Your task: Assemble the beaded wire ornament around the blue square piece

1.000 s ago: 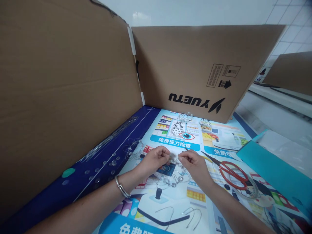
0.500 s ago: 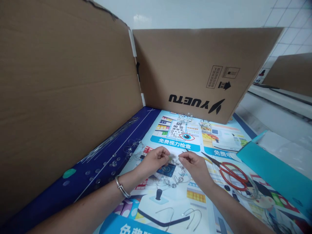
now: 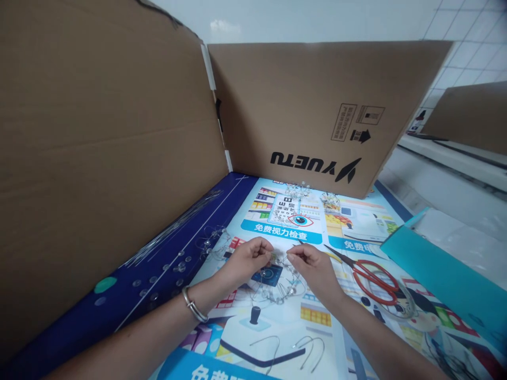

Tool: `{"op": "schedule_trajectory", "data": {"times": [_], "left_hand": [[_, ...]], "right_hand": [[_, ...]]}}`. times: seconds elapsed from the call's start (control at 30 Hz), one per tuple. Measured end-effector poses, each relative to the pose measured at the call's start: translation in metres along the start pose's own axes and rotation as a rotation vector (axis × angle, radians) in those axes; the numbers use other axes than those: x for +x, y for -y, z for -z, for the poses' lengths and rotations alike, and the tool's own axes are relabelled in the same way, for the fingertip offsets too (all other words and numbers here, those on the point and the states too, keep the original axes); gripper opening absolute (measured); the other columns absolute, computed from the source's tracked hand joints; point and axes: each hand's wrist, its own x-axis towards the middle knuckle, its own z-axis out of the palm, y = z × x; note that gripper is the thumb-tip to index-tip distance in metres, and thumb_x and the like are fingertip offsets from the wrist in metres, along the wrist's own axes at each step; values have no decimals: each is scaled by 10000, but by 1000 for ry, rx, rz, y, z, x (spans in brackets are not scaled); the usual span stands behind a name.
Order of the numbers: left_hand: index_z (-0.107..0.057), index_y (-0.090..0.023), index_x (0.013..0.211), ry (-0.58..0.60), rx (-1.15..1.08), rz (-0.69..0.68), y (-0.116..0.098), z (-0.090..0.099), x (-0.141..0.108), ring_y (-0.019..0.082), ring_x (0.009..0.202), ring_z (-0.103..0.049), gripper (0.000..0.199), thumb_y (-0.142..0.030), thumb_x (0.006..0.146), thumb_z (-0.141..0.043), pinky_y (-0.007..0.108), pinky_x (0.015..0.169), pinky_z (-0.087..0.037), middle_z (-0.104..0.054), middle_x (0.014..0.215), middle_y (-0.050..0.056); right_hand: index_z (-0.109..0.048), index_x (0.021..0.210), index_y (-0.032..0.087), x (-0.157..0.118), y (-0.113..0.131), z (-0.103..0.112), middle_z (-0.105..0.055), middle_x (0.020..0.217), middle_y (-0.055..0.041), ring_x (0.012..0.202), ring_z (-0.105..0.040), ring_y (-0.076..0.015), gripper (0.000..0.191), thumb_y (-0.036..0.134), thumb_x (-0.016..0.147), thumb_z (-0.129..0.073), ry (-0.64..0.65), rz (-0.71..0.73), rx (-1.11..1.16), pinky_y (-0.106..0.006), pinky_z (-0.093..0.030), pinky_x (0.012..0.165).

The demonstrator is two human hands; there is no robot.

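The beaded wire loop (image 3: 279, 290) lies flat on the printed mat (image 3: 253, 232) just below your grip, its long axis running crosswise, clear beads strung on thin silver wire. Your left hand (image 3: 249, 259) and right hand (image 3: 311, 266) are close together, each pinching fine wire at its upper edge. Right of your grip lie red-handled scissors (image 3: 374, 282); left, loose clear beads (image 3: 180, 266) sit on a dark blue strip (image 3: 79, 327).

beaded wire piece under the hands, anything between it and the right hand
Nothing visible stands in the way. The right hand and left hand are pinched at the top of the beaded wire piece. The red-handled scissors lie off to the right, not between them.
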Motion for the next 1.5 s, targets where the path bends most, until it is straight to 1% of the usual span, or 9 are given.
{"op": "schedule_trajectory", "data": {"times": [0.17,0.4,0.5,0.57,0.7,0.97,1.07,1.17,1.5], "left_hand": [[-514,-157,831,6,-9,-7,0,0,0,78,557,-461,158,-281,757,-578,183,506,-337,-554,662,-21],[-515,-157,859,10,7,9,2,0,0,87,567,-486,154,-273,768,-560,181,491,-343,-578,674,-8],[-540,-152,850,28,23,-13,4,1,0,90,574,-491,116,-237,772,-537,186,499,-351,-587,686,-1],[-567,-146,841,50,32,-37,4,2,0,103,616,-515,104,-201,773,-511,193,522,-368,-593,702,10],[-607,-135,846,73,68,-52,4,4,-1,125,676,-542,163,-151,764,-468,210,552,-398,-598,768,33],[-598,-143,790,74,91,-39,5,3,-1,97,612,-502,157,-118,744,-450,193,533,-382,-577,731,11],[-594,-150,791,74,105,-46,7,4,-1,80,573,-472,156,-119,746,-448,186,524,-370,-568,729,1],[-589,-152,794,71,122,-41,8,4,-2,81,576,-469,152,-126,754,-445,186,525,-366,-566,729,0],[-582,-151,795,70,93,-39,6,3,-2,80,569,-464,119,-151,755,-471,182,518,-366,-558,720,-4]], "right_hand": [[-634,785,191,0,-1,0,-574,703,1,601,-461,-112,114,286,758,-576,-10,2,-5,-224,-374,541],[-619,785,188,-1,1,1,-546,654,11,564,-442,-104,112,288,769,-569,-1,5,-16,-217,-355,515],[-609,778,188,-1,2,1,-532,646,16,554,-432,-100,106,283,774,-563,1,15,-21,-215,-348,507],[-601,769,188,-1,3,0,-523,641,18,546,-423,-98,103,280,779,-556,6,18,-18,-213,-342,500],[-590,767,188,-2,5,0,-516,644,19,547,-418,-97,98,274,784,-545,10,25,-13,-213,-339,500],[-596,767,188,-1,2,-1,-523,652,16,549,-423,-100,103,277,778,-546,-2,35,-29,-214,-343,499],[-597,771,190,-1,1,-1,-529,662,14,559,-429,-103,100,275,780,-547,-3,31,-40,-215,-347,507],[-596,787,195,-2,1,-1,-531,674,14,564,-433,-103,99,276,791,-540,12,36,-37,-218,-352,515],[-644,757,210,-1,8,0,-536,712,2,624,-475,-122,66,222,766,-580,20,148,-127,-238,-374,557]]}}
